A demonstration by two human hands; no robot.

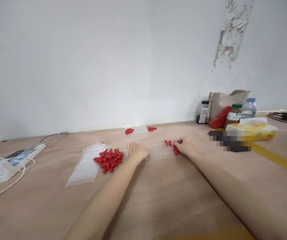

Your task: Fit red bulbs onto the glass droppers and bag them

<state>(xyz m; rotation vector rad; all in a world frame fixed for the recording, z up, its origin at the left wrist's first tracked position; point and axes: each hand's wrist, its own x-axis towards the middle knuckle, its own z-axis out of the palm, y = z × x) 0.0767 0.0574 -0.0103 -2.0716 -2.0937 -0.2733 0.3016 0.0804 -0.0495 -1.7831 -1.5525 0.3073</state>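
Nearest the camera, a left forearm (103,200) and a right forearm (233,190) are extended over the wooden surface (143,213). At far left, a power strip (15,162) is positioned well apart from the work area. Clear plastic bags (85,165) are laid flat to its right, and their right edge is partly covered by a pile of red bulbs (108,160).

The left hand (137,151) is placed just right of this pile, palm down with fingers bent, across a row of clear tubes (159,151). Whether a tube is gripped cannot be told, since the fingertips are hidden. The row is extended from left to right; each tube is aligned side by side with its neighbours, its long axis directed away from the camera. Beyond the row, two small groups of red bulbs (129,131) are set near the wall.

At the right end of the row, a few loose red pieces (175,151) are located at and beside the tubes' far ends. The right hand (184,145) is set immediately right of them, thumb and fingertips drawn together on a red bulb. This end is therefore best reached by the right hand, from the side; the main pile is nearer the left. Farther right, a tissue pack (263,131) and a green-lidded jar (234,114) are stood well apart.
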